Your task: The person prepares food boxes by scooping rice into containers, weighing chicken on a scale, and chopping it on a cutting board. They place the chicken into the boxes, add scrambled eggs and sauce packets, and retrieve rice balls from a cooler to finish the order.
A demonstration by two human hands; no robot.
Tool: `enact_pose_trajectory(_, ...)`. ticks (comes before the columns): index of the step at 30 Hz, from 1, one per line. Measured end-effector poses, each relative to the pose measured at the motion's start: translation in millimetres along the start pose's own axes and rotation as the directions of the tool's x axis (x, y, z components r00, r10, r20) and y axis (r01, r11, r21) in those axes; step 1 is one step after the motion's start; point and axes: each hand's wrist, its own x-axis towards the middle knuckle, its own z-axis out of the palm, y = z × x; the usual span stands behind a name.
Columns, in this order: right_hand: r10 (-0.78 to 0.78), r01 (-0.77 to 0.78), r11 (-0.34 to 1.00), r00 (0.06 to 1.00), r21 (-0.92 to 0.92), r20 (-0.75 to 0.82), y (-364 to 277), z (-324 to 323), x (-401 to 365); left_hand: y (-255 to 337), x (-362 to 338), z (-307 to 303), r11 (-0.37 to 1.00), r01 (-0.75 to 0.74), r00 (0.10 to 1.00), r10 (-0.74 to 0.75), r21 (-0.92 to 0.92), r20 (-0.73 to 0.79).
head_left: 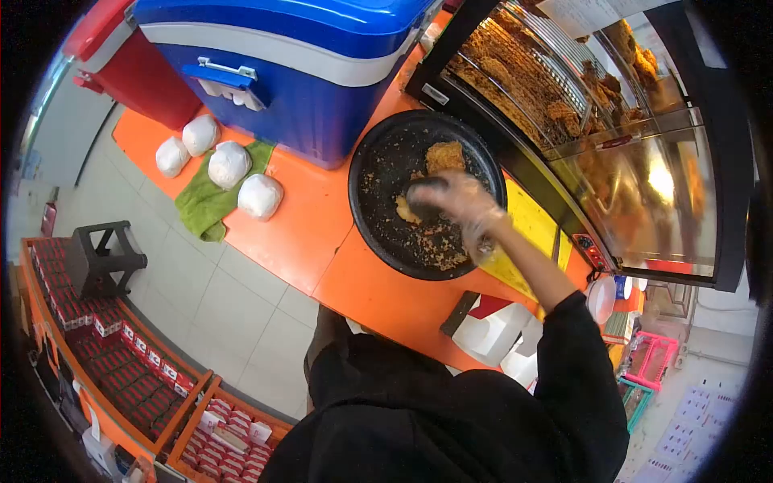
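Observation:
A round black pan [378,233] with crumbs in it stands on the orange table [298,233]. My right hand [463,201], in a clear plastic glove, reaches over the pan, its fingers wrapped round a dark rounded object [427,191] that I cannot name. Just under that object lies a pale yellowish piece of food [408,211]. Behind my hand, a golden fried piece [444,157] rests in the pan. My left hand does not show.
Beyond the pan stand a blue cooler [282,121] and a glass food warmer [564,121]. Several white wrapped balls [260,197] sit on or beside a green cloth [201,201]. A yellow board [527,233] and a white container [491,330] are at the right.

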Motion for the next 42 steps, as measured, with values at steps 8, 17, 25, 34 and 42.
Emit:
enact_pose_trajectory(8,-0.405,0.324,0.914,0.777,-0.245,-0.483,-62.3,-29.8,-60.8,33.3,20.2,17.6,0.995,-0.088,0.996,0.089,-0.057,0.008)
enact_pose_trajectory(17,0.06,-0.056,0.928,0.998,-0.368,-0.001,4.6,7.1,46.8,0.8,12.5,17.7,0.995,-0.03,0.997,0.023,-0.096,-0.07)
enact_pose_trajectory(25,-0.53,0.291,0.762,0.793,-0.578,-0.3,-55.2,-40.1,-26.7,-0.2,30.6,25.0,0.982,-0.001,0.998,-0.012,-0.189,-0.068)
enact_pose_trajectory(34,-0.084,0.036,0.963,0.982,-0.268,-0.167,39.2,-16.3,56.0,-10.7,13.0,23.0,0.981,0.033,0.996,-0.047,-0.192,-0.072)
enact_pose_trajectory(42,-0.363,0.253,0.916,0.856,-0.312,-0.369,-27.9,-52.3,-32.5,-2.1,21.2,29.7,0.979,0.025,0.997,-0.038,-0.202,-0.061)
